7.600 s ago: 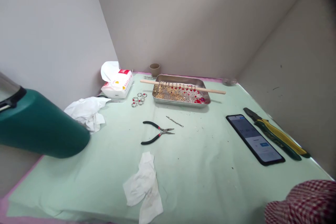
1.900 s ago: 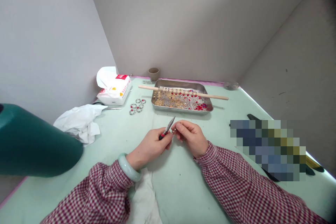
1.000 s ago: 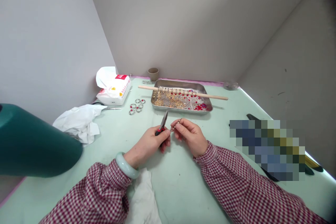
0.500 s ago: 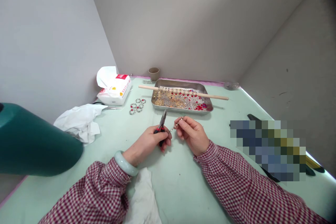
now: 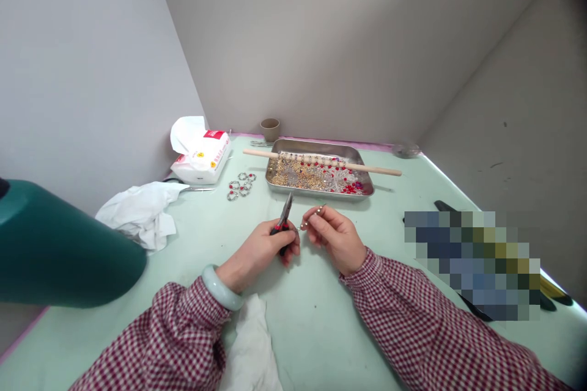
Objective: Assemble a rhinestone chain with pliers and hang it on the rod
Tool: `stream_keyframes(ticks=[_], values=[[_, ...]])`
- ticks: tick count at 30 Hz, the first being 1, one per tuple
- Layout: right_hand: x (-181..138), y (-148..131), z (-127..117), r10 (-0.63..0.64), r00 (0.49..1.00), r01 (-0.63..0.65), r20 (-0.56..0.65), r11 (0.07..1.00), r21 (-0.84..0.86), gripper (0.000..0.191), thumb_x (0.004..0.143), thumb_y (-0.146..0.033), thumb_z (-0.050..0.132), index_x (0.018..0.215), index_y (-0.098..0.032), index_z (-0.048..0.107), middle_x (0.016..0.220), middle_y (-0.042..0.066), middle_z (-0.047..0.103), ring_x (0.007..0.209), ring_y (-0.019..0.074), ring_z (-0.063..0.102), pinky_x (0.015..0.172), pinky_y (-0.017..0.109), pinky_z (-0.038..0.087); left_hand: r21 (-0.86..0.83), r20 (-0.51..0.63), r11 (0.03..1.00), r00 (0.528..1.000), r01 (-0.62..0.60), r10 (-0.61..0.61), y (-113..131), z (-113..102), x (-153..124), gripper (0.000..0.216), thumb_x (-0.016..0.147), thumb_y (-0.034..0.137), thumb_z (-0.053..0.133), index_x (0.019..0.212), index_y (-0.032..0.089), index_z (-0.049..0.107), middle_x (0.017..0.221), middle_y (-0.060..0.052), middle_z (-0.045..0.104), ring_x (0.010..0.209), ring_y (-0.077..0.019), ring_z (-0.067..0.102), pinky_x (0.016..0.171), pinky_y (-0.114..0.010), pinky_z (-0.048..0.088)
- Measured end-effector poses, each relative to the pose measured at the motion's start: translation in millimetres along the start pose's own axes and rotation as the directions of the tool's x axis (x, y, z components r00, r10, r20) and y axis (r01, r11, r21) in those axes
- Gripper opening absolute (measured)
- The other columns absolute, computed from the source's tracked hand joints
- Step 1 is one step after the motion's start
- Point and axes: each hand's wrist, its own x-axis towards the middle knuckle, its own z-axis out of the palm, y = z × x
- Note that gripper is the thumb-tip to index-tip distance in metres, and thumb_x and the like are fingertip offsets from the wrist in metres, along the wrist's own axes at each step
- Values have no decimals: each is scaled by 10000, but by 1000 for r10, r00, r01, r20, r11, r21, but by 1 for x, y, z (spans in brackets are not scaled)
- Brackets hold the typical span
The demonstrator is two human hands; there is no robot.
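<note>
My left hand is wrapped round pliers with dark handles marked in red, their jaws pointing up and away. Its fingertips are close to one end of a short beaded strand; whether they grip it is hidden. My right hand pinches that strand between thumb and forefinger, and small shiny beads show at the fingertips. Beyond my hands lies a metal tray of loose gold, clear and red beads. Several small beaded rings with red beads rest left of the tray.
A wooden stick carrying beaded pieces lies across the tray. At left are a tissue pack, scissors, crumpled tissue and a large green object. A cup stands behind; a blurred-out item lies right.
My right fingers have shifted slightly along the strand toward my left hand, so less of it shows between the hands. The pliers stay in my left hand. The view has moved slightly.
</note>
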Motion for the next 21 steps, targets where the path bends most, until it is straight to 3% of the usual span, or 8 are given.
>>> stream_keyframes(ticks=[9, 15, 21], values=[[-2, -1, 3, -30, 997, 43, 78, 985, -165, 139, 795, -316, 577, 806, -177, 572, 652, -26, 514, 550, 92, 452, 525, 234, 384, 208, -77, 977, 995, -44, 61, -2, 4, 0, 194, 798, 258, 451, 651, 145, 508, 576, 6, 522, 524, -109, 469, 544, -242, 380], [-3, 1, 5, -29, 998, 41, 63, 981, -190, 159, 789, -328, 577, 758, -175, 546, 604, -39, 479, 524, 93, 427, 504, 233, 362, 534, -115, 835, 968, -129, 223, -1, 4, -2, 176, 787, 221, 440, 642, 153, 513, 586, 27, 490, 567, -106, 429, 546, -229, 311], [-3, 4, 10, -43, 999, 43, 6, 972, -231, 161, 781, -320, 578, 732, -173, 535, 589, -43, 460, 520, 92, 403, 489, 228, 339, 628, -165, 771, 950, -106, 265, -6, 7, 0, 205, 800, 246, 425, 610, 169, 436, 548, 45, 423, 541, -101, 388, 526, -229, 274]])
